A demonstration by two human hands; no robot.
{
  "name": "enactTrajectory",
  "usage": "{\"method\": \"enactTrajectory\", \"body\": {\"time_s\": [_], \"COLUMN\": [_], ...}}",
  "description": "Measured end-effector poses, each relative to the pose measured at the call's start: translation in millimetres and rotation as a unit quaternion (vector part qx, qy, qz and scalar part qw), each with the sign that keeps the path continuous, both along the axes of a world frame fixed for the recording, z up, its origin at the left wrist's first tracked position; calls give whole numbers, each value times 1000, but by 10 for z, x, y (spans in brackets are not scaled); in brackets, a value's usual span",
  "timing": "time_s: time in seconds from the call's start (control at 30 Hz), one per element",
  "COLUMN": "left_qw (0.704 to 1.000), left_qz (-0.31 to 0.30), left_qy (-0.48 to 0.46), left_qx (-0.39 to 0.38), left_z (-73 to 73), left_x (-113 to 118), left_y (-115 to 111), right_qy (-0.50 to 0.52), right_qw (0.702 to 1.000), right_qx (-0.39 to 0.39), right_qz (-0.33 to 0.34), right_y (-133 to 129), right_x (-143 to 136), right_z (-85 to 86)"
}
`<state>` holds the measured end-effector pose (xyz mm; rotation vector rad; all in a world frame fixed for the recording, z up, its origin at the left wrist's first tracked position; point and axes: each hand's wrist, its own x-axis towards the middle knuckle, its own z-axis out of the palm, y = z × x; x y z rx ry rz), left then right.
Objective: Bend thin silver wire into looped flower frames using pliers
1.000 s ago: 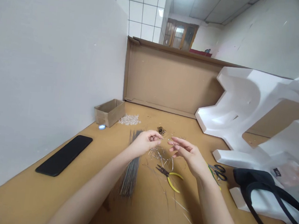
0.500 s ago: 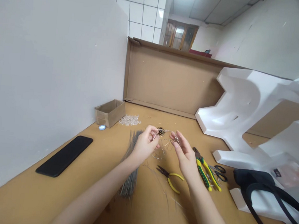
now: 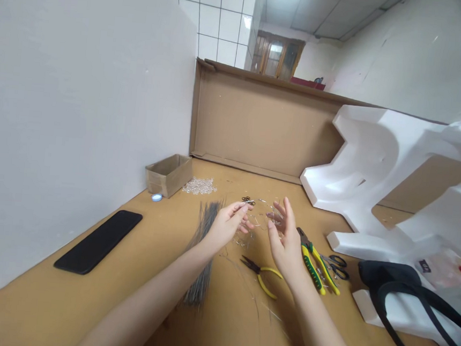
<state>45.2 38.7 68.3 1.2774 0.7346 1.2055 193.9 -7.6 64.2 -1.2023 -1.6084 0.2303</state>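
My left hand (image 3: 232,221) is closed in a pinch on a thin piece of bent silver wire (image 3: 261,200), which arcs away to the right. My right hand (image 3: 284,229) faces it with thumb and fingers apart. Fine wire shows against its fingers; whether any rests in them I cannot tell. Beneath the hands lie loose wire bits (image 3: 244,241) and a few small black rings (image 3: 247,200). A bundle of straight grey wires (image 3: 201,278) lies under my left wrist. Needle-nose pliers (image 3: 262,275) with yellow handles lie between my forearms.
Green-and-yellow pliers (image 3: 311,266) and scissors (image 3: 337,266) lie right of my right hand. At left are a black phone-like slab (image 3: 98,242), a small cardboard box (image 3: 169,175), a blue-rimmed cap (image 3: 156,197) and clear beads (image 3: 200,186). White foam packing (image 3: 361,152) stands at right.
My right hand's fingers have spread and lifted, moving slightly away from my left hand. My left hand has shifted a little, still pinching the wire.
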Motion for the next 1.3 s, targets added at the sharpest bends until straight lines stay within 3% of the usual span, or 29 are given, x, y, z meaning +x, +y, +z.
{"method": "enactTrajectory", "body": {"time_s": [0.17, 0.27, 0.37, 0.47, 0.57, 0.67, 0.73, 0.97, 1.13, 1.2, 1.3], "left_qw": [997, 976, 956, 973, 996, 998, 997, 996, 987, 963, 904], "left_qz": [43, 117, 142, 106, 19, -49, -64, -66, 29, 82, 122], "left_qy": [39, 122, 178, 152, 73, 7, -25, -15, -3, 68, 163], "left_qx": [50, 140, 185, 137, 37, -35, -36, 55, 158, 246, 375], "left_z": [-51, -65, -99, -150, -171, -152, -139, -131, -40, -16, -13], "left_x": [-25, -31, -20, 16, 46, 45, 38, 68, 55, 26, -25], "left_y": [32, -1, -18, 4, 23, 12, -1, -41, -175, -207, -201], "right_qy": [-19, -90, -147, -168, -160, -137, -112, 5, 101, 146, 193], "right_qw": [1000, 996, 989, 985, 987, 990, 992, 999, 992, 984, 969], "right_qx": [3, 28, 30, 17, -11, -45, -62, -51, -56, -72, -116], "right_qz": [19, -3, -11, -16, -15, -1, 1, 3, 48, 68, 105], "right_y": [-8, -36, -45, -21, 12, 31, 32, 18, 10, 13, 19], "right_x": [16, -63, -124, -111, -51, -6, -4, -54, -61, -56, -28], "right_z": [32, 9, -38, -90, -130, -143, -137, -78, -50, -33, 11]}}
